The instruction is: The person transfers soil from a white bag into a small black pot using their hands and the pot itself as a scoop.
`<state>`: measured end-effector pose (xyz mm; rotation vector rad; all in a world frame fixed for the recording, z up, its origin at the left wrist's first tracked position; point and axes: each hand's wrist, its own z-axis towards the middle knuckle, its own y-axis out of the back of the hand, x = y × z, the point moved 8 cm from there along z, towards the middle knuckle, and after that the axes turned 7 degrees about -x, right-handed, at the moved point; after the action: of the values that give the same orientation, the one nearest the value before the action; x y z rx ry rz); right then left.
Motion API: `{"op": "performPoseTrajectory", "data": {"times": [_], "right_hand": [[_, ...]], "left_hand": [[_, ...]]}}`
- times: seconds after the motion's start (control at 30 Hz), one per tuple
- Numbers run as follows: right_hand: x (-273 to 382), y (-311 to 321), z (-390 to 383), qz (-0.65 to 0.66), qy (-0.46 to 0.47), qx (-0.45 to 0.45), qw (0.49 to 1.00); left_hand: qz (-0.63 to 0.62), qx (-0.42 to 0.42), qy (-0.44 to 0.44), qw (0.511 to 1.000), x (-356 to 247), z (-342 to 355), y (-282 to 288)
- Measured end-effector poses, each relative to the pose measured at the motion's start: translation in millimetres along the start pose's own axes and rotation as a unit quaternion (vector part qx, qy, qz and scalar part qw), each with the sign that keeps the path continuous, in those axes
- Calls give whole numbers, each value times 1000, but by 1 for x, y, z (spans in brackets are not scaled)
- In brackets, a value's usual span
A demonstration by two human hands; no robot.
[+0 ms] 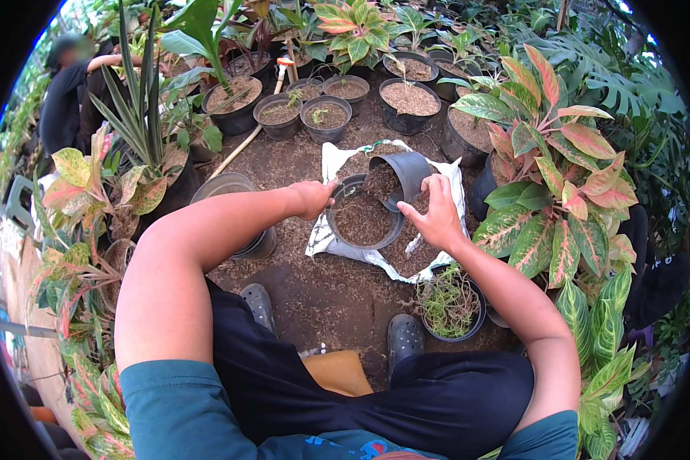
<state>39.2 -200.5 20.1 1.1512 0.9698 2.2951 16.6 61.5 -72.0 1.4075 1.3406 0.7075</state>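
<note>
Arms (178, 257) bent inward: left hand (313, 199) grips lower pot (393, 230) (right hand (441, 218) clasps tilted pot (411, 172)).

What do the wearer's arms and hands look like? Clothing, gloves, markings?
Short teal sleeves, left and right; forearms bare below. Left hand and right hand are ungloved. No watch, bracelet, cable or marking visible on either arm.

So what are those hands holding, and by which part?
The right hand holds the tilted black pot by its right side; the left hand appears to grip the lower pot by its left rim.
</note>
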Motion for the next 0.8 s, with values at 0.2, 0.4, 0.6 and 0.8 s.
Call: {"op": "performPoseTrajectory", "data": {"times": [0.2,0.4,0.6,0.8], "right_hand": [[-2,0,-3,-58,37,30,997],[3,-5,-8,-78,45,69,994],[22,-16,-15,-141,138,123,973],[35,-8,-14,-138,219,79,963]], "left_hand": [[-16,5,-4,1000,-7,-3,3],[-30,4,4,1000,-10,-3,4],[-23,13,0,1000,-9,-1,2],[-26,9,-1,1000,-4,-3,0]]}}
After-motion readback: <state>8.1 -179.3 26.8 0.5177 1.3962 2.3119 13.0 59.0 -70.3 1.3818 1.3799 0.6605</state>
